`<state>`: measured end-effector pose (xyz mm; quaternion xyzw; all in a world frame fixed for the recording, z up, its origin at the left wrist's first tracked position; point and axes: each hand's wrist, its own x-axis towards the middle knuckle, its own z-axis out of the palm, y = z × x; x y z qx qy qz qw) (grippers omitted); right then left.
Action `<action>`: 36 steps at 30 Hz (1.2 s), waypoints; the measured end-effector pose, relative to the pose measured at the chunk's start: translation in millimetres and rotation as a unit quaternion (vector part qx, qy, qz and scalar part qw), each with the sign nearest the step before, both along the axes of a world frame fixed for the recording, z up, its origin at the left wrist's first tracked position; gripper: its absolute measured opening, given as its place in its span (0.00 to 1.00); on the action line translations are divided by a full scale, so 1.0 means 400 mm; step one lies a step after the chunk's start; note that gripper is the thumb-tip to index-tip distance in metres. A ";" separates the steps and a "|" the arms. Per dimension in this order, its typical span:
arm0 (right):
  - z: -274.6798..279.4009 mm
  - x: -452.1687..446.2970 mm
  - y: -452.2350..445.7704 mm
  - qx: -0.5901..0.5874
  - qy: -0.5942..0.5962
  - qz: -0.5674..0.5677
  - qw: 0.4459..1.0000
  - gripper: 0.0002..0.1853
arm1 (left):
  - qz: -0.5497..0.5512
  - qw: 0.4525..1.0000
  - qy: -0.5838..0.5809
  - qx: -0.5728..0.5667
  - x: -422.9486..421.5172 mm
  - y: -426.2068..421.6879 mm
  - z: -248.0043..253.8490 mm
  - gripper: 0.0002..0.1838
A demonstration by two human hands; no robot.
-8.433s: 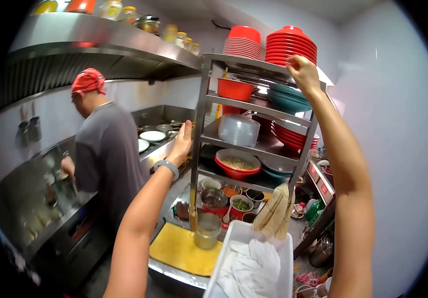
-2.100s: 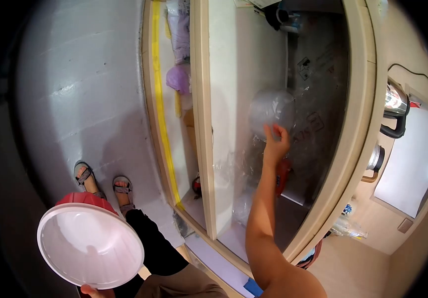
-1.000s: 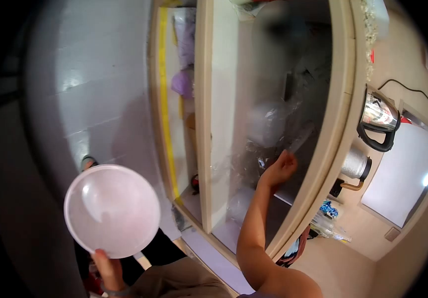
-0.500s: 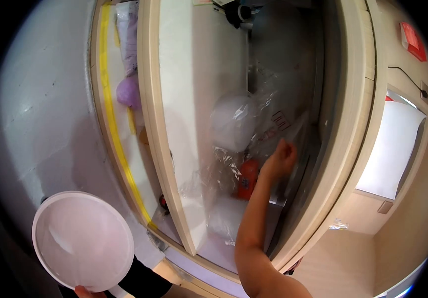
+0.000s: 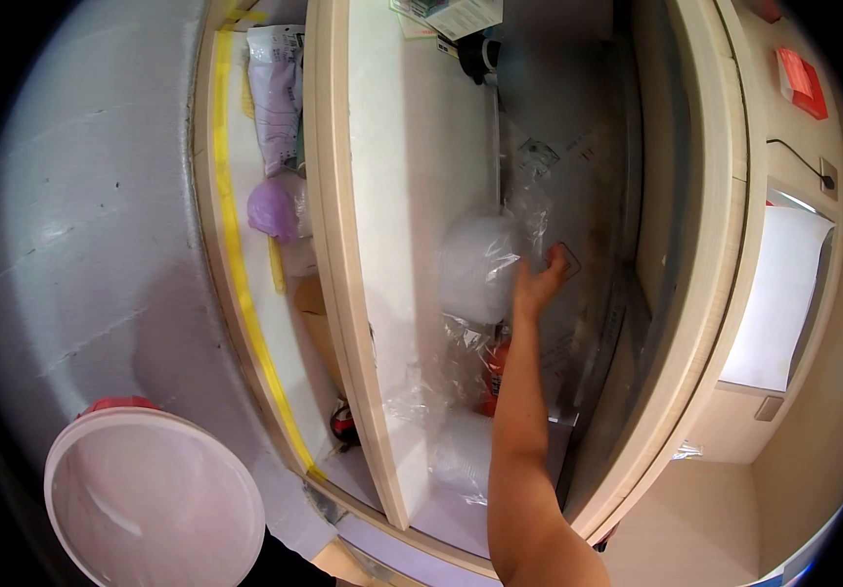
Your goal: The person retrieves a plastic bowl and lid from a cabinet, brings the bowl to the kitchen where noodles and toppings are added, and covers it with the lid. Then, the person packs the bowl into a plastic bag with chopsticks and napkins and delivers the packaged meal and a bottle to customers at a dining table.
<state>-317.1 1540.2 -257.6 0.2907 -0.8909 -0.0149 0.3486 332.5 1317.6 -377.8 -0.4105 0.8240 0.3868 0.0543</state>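
My right hand reaches into the cabinet with thumb and fingers apart, at the right edge of a stack of clear, round plastic containers wrapped in clear film. Whether it touches the wrapping I cannot tell. Below the stack lie a red packet and another clear-wrapped bundle, partly behind my forearm. A round white plastic container with a raised rim is held up at the lower left. My left hand, whose fingertip showed at its rim earlier, is now hidden below it.
A wooden divider separates the main compartment from a narrow one holding a purple bag and a printed packet. Small boxes sit at the top. A wooden frame edges the right side. Something red shows behind the white container.
My right hand has moved up and left to the wrapped stack, its fingers spreading. The white container sits lower in view, my left fingertip has left sight, and the camera view has shifted.
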 end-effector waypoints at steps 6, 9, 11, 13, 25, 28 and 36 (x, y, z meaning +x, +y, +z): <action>0.053 0.012 0.030 0.062 -0.013 -0.027 0.998 0.19 | 0.283 0.907 0.164 0.265 -0.090 0.000 0.026 0.19; 0.092 0.092 0.009 0.047 0.025 -0.008 0.999 0.18 | 0.304 0.877 0.166 0.333 -0.088 0.014 0.035 0.24; 0.115 0.191 -0.026 0.041 0.041 0.010 0.998 0.18 | 0.491 0.666 0.268 0.493 -0.066 0.049 0.007 0.46; 0.112 0.315 -0.049 -0.046 0.114 -0.037 0.992 0.17 | 0.486 0.669 0.272 0.491 -0.075 0.052 0.005 0.45; -0.021 0.396 -0.053 0.027 -0.101 -0.026 0.994 0.36 | 0.501 0.658 0.284 0.485 -0.050 0.049 -0.023 0.47; 0.006 0.357 -0.082 -0.045 -0.171 -0.012 0.984 0.42 | 0.478 0.663 0.294 0.495 -0.053 0.052 -0.021 0.48; -0.022 0.329 -0.100 0.160 -0.126 0.018 0.979 0.34 | 0.425 0.670 0.354 0.495 -0.114 0.061 0.026 0.37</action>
